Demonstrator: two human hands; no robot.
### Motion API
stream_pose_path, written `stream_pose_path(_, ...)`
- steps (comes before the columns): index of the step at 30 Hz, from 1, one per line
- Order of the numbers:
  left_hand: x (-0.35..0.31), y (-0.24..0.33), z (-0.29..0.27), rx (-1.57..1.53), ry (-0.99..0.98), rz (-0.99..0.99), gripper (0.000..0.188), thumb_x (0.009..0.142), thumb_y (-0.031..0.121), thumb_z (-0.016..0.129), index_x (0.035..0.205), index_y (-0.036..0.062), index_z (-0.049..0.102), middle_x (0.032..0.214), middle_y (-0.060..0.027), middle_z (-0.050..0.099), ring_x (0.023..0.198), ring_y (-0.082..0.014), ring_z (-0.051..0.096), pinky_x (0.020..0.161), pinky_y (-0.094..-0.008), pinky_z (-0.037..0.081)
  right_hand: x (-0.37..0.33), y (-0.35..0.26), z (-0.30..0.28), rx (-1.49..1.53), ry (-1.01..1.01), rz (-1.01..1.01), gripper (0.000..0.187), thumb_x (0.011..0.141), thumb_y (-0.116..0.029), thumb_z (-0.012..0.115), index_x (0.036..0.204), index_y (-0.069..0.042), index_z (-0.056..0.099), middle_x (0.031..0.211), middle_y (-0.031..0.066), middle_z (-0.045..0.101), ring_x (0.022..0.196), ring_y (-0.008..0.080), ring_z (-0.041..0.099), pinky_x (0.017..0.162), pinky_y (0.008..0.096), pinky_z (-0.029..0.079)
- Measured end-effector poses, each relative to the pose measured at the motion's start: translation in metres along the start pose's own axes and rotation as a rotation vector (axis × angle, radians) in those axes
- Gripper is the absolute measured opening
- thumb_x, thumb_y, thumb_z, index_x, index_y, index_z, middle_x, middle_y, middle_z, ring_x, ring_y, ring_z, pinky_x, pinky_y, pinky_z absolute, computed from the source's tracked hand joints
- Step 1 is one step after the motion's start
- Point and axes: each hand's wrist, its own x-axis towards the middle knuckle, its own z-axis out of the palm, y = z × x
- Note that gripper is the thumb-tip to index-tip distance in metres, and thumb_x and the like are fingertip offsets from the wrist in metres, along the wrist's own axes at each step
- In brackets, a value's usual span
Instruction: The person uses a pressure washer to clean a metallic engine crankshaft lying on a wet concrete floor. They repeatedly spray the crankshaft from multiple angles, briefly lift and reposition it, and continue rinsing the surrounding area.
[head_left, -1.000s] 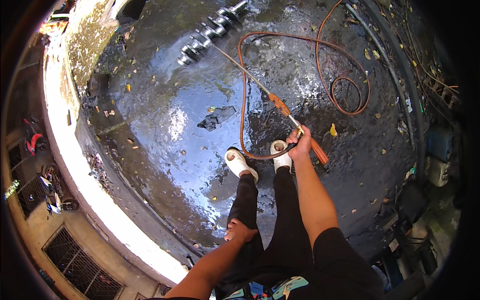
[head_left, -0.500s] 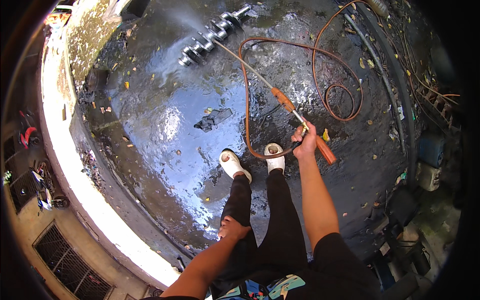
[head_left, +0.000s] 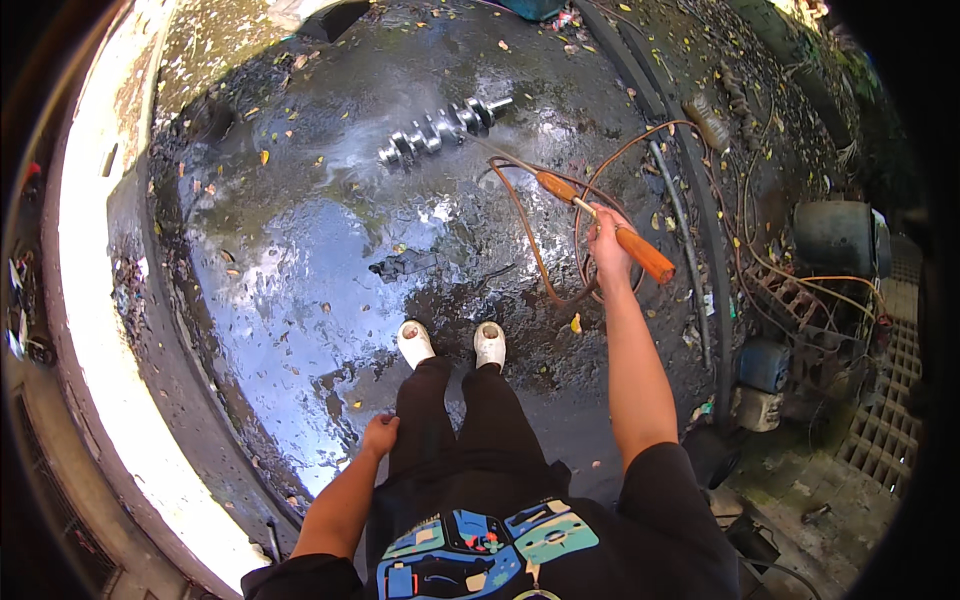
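My right hand (head_left: 609,246) is closed round the pressure washer spray gun (head_left: 645,256) near its orange rear handle. Its thin lance, with an orange sleeve partway along, points forward and left. The lance tip is close to a shiny metal crankshaft (head_left: 428,140) lying on the wet ground, with pale spray mist around it. A brown hose (head_left: 528,225) hangs from the gun and loops over the ground. My left hand (head_left: 380,436) hangs beside my left thigh, its fingers curled and nothing showing in them.
A dark, crumpled scrap (head_left: 405,264) lies in the wet ahead of my white shoes (head_left: 415,343). To the right run a grey pipe (head_left: 680,230) and a dark kerb, with a blue container (head_left: 764,366) beyond. A bright concrete ledge (head_left: 120,400) borders the left.
My left hand has come off my leg to beside my thigh. My body is more upright and the view has shifted. The right hand keeps hold of the spray gun, whose lance still points at the crankshaft.
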Motion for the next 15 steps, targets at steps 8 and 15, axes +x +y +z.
stream_pose_path(8, -0.032, -0.097, -0.097, -0.617, 0.048, -0.287, 0.037, 0.081, 0.03, 0.057, 0.103, 0.0011, 0.06, 0.073, -0.008, 0.061, 0.055, -0.0163, 0.058, 0.042, -0.0322, 0.045, 0.029, -0.114, 0.047, -0.585, -0.117, -0.466, 0.027, 0.086, -0.028, 0.054, 0.092, -0.007, 0.069, 0.064, 0.001, 0.058, 0.06, 0.0099, 0.054, 0.057, 0.0255, 0.042)
stream_pose_path(15, -0.031, -0.075, -0.143, -1.017, 0.175, -0.35, 0.04, 0.085, 0.03, 0.054, 0.116, 0.0049, 0.049, 0.087, -0.0071, 0.057, 0.057, -0.0165, 0.055, 0.041, -0.0294, 0.041, 0.068, -0.146, 0.075, -0.809, -0.132, -0.434, 0.033, 0.083, -0.039, 0.053, 0.092, -0.01, 0.068, 0.086, 0.0116, 0.067, 0.086, 0.0268, 0.063, 0.081, 0.0349, 0.046)
